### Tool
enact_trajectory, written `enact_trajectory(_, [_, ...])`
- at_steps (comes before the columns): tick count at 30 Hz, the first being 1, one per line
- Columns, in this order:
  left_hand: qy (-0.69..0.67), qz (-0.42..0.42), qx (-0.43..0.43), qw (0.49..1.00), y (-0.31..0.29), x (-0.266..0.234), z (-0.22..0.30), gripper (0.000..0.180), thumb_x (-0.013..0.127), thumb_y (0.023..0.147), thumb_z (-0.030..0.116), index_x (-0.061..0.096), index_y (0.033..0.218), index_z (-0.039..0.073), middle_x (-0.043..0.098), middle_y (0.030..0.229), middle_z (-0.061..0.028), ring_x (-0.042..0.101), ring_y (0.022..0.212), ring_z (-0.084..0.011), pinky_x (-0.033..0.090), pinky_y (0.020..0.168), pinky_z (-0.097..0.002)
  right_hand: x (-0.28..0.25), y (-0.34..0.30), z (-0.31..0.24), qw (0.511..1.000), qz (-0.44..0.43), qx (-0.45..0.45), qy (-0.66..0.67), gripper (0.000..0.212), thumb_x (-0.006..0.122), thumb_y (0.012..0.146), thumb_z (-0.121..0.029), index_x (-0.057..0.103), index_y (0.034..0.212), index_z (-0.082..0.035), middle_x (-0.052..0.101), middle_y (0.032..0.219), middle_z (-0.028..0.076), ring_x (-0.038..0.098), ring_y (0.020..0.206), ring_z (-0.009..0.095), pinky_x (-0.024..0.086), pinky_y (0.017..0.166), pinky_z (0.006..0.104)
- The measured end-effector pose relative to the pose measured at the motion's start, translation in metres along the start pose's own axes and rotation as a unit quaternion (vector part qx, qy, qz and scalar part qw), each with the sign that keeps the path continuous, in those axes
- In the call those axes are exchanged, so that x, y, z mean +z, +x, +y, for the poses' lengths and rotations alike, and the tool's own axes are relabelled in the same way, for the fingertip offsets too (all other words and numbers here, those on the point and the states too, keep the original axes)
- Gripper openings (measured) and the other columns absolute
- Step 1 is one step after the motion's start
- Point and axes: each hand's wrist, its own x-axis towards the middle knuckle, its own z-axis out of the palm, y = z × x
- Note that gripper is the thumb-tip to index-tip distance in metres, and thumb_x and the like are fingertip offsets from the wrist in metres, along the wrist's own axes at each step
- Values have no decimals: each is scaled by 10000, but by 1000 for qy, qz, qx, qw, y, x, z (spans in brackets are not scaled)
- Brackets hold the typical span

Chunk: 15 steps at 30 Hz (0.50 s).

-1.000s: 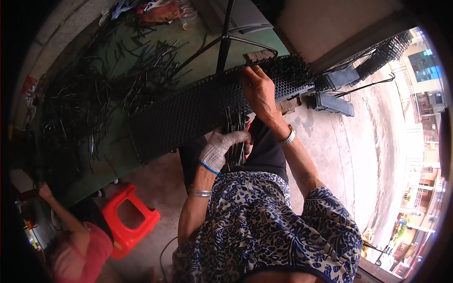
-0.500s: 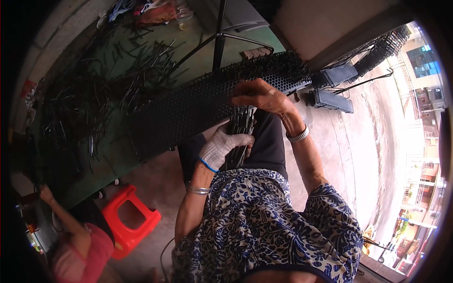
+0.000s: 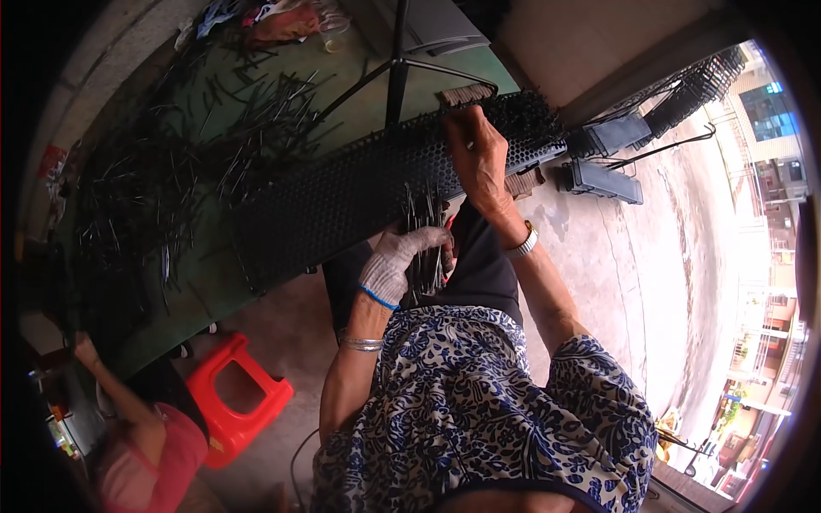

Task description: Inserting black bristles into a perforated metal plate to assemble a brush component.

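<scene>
From my remote seat I am seeing a pale concrete floor [image 3: 590, 274] filling the right side, thin cracks running along it. Daylight is flooding in from the far right, bleaching the floor nearly white, while the left side is sitting in shadow. A green counter [image 3: 352, 79] is stretching diagonally across the upper left, and a grey wall [image 3: 128, 56] is curving past its far left edge. A pale panel [image 3: 599, 51] is filling the top right. At lower left, a red stool [image 3: 248, 426] is standing near the counter. Outside, I am making out buildings [image 3: 782, 184], a blue window [image 3: 772, 122] and greenery [image 3: 731, 414].
</scene>
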Motion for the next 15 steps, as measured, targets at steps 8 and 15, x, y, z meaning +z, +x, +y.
enact_trajectory(8, [-11, 48, 32, 998, -3, -3, -4, 144, 706, 770, 57, 640, 865, -30, 646, 700, -116, 634, 557, -208, 545, 515, -336, -1, -4, -3, 994, -62, 79, 52, 90, 627, 865, -15, 614, 949, -44, 599, 740, 71, 577, 575, 132, 450, 516, 252])
enact_trajectory(15, [61, 58, 17, 996, -5, 3, 1, 196, 679, 780, 142, 619, 801, -42, 618, 679, -102, 621, 562, -216, 546, 569, -331, 5, -11, -2, 980, -92, -27, -175, 151, 672, 848, -170, 646, 957, -69, 561, 857, 111, 588, 736, 239, 489, 619, 327])
